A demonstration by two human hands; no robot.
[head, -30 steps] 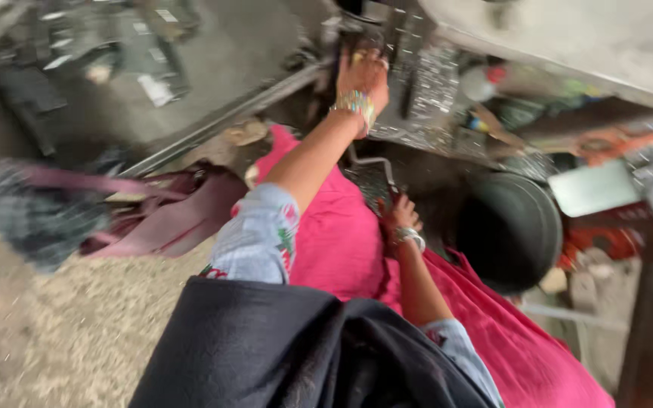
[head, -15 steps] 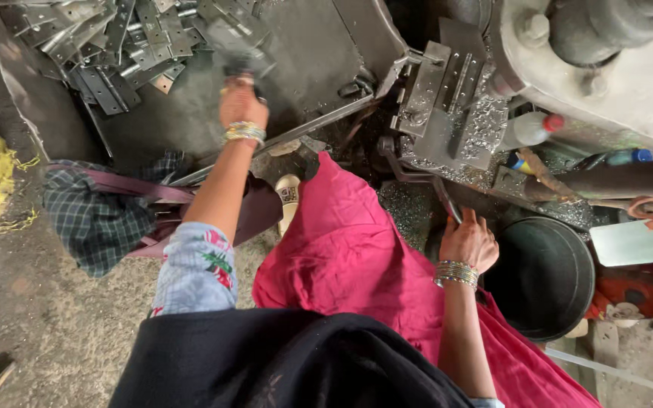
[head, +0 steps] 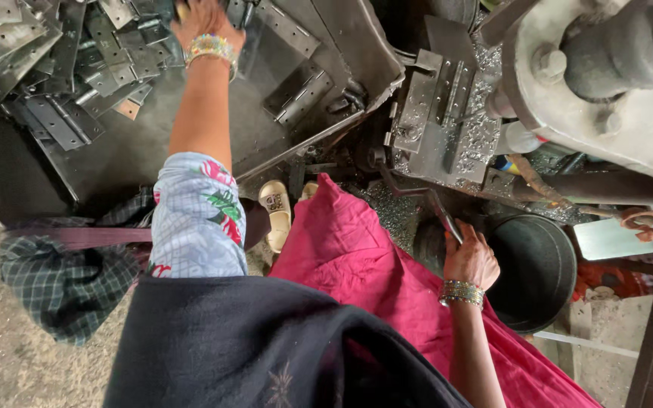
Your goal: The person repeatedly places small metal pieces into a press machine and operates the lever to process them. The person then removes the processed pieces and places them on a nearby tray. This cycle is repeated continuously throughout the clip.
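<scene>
The left hand [head: 204, 21] is reaching into a dull steel tray [head: 190, 143] where flat grey metal hinges [head: 77, 68] are lying heaped; whether its grip is together or apart I cannot tell. The right hand [head: 471, 259] is wrapping its grip around a thin metal lever [head: 441, 215] under the press die [head: 440, 113], which is speckled with shiny filings. A round dark bucket [head: 538, 272] is sitting just beside that hand.
</scene>
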